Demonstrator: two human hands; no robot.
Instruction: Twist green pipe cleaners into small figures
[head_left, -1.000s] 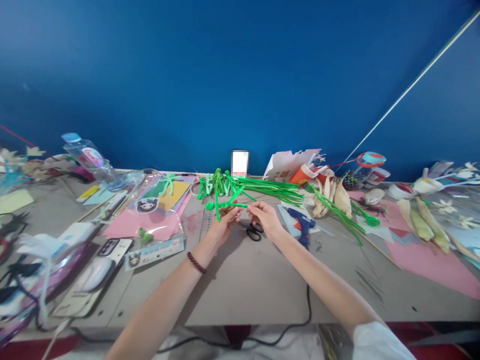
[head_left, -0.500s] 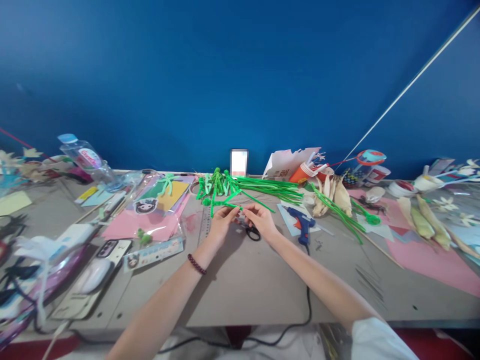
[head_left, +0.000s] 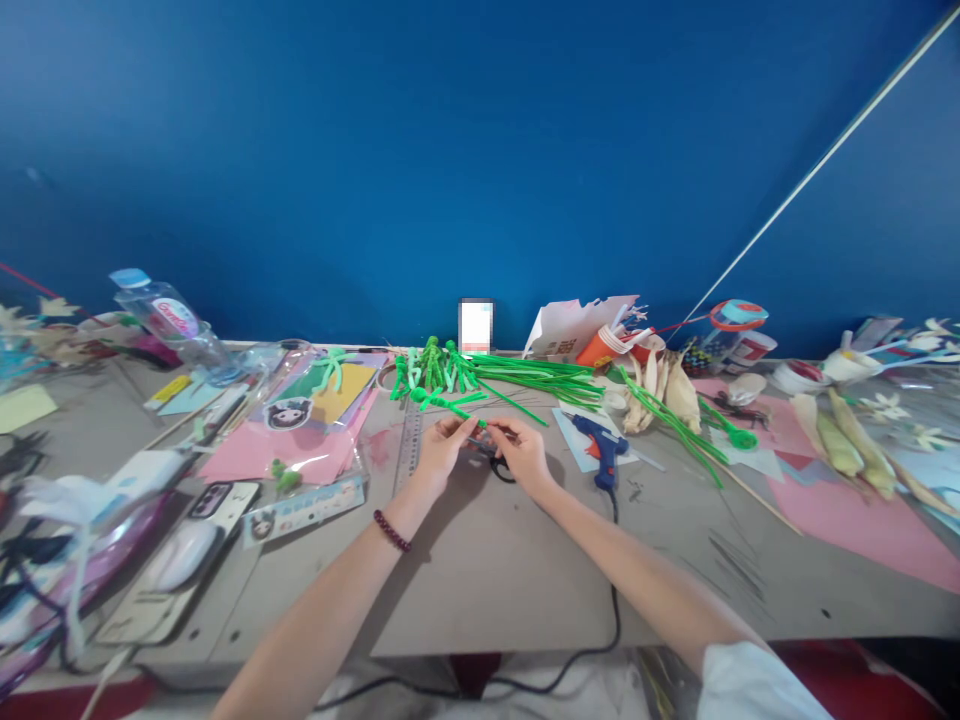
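Both hands meet above the middle of the table. My left hand (head_left: 440,448) is closed in a pinch around a figure twisted from green pipe cleaner (head_left: 454,406), with its round end pointing away to the left. Close beside it, the fingertips of my right hand (head_left: 523,452) are pressed together at the figure's near end. The exact grip there is partly hidden by the fingers. Black-handled scissors (head_left: 504,470) lie on the table under the right hand. A clear ruler (head_left: 409,450) lies left of the left hand.
Finished green figures (head_left: 433,366) and a bundle of green pipe cleaners (head_left: 544,374) lie at the back. A blue glue gun (head_left: 604,448) sits on the right, its cable running to the front edge. Pink paper (head_left: 232,452), a phone (head_left: 150,590) and a bottle (head_left: 161,312) are left.
The green figure has turned in my fingers: its limbs, which stuck out up and down before, now lie flatter along its length. Both hands stay nearly in place.
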